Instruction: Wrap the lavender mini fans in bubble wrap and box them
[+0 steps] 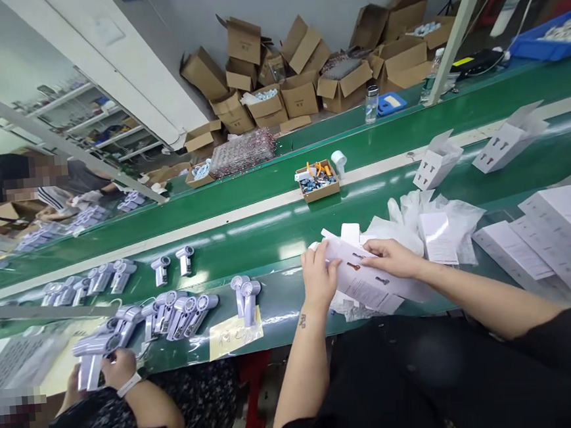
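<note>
A white printed carton (364, 280), with small pictures of devices on its face, is between my two hands above the near edge of the green bench. My left hand (319, 274) grips its upper left side, thumb on the printed face. At the carton's upper right edge, the fingers of my right hand (390, 257) are closed on it. Clear plastic bags (400, 225) lie just behind and beside the carton. A white printed sheet (440, 238) rests on the bags to the right.
Printed cartons (564, 238) stand at the right. Open white boxes (437, 161) and a small parts box (318, 182) are on the green belt (266, 222). Lilac handheld devices (179, 314) lie left, near a co-worker's hand (120, 369).
</note>
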Motion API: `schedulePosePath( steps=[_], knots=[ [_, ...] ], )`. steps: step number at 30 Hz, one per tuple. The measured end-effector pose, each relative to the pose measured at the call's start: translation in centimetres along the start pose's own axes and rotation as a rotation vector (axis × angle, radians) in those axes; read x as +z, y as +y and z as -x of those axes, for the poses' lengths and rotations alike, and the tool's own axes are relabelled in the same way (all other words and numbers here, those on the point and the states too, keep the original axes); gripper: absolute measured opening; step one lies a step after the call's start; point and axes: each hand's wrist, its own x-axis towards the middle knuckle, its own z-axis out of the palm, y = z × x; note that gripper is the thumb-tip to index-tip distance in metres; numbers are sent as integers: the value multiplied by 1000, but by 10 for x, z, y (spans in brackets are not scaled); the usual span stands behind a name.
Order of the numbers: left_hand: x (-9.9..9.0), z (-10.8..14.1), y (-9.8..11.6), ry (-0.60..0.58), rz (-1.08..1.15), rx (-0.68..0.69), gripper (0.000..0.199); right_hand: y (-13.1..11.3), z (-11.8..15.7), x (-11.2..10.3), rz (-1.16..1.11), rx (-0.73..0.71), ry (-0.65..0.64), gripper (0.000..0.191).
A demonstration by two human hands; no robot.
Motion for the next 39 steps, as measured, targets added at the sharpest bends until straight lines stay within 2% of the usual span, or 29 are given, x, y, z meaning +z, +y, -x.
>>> schedulePosePath(
  steps=[4,7,10,12,14,16,19,21,23,25,27,29,31,32,33,35,37,38,39],
  knots=[
    [3,5,-2,-3,-28,-45,35,8,9,16,60,56,105,23],
    [-3,6,-2,-37,-26,-77,31,10,14,25,76,94,140,22],
    [-15,1,-1,-280,49,-124,31,10,17,31,48,121,165,22],
    [-25,-5,1,-440,52,-114,35,8,19,31,-53,139,141,24],
    [-35,-13,4,-479,-24,-74,32,4,22,26,-221,152,28,29],
    [-44,-21,10,-479,-74,-34,19,2,24,17,-404,138,-209,39],
    [-55,-27,20,-551,-1,-27,8,5,21,8,-575,110,-599,83],
    [-61,-28,27,-570,36,-45,7,11,16,10,-620,115,-740,110],
    [-67,-28,31,-587,60,-31,9,19,11,18,-657,130,-808,125],
    [-75,-29,34,-672,98,17,14,24,8,28,-693,111,-831,133],
    [-85,-30,36,-803,119,68,21,26,7,32,-664,72,-801,134],
    [-93,-31,37,-941,138,119,31,21,8,31,-510,34,-709,134],
    [-97,-30,38,-1001,183,172,38,11,9,25,-284,2,-558,135],
    [-97,-30,39,-958,206,177,37,5,9,22,-179,-20,-460,135],
    [-95,-28,39,-856,222,159,31,-2,10,19,-91,-44,-351,133],
    [-85,-24,38,-521,242,70,20,-13,12,17,34,-85,-115,124],
    [-69,-19,36,-161,305,-52,17,-19,14,20,138,-118,100,112],
    [-59,-17,35,-36,387,-119,18,-19,16,24,185,-134,189,108],
    [-49,-13,35,39,507,-190,26,-17,18,28,227,-149,259,104]
  ],
)
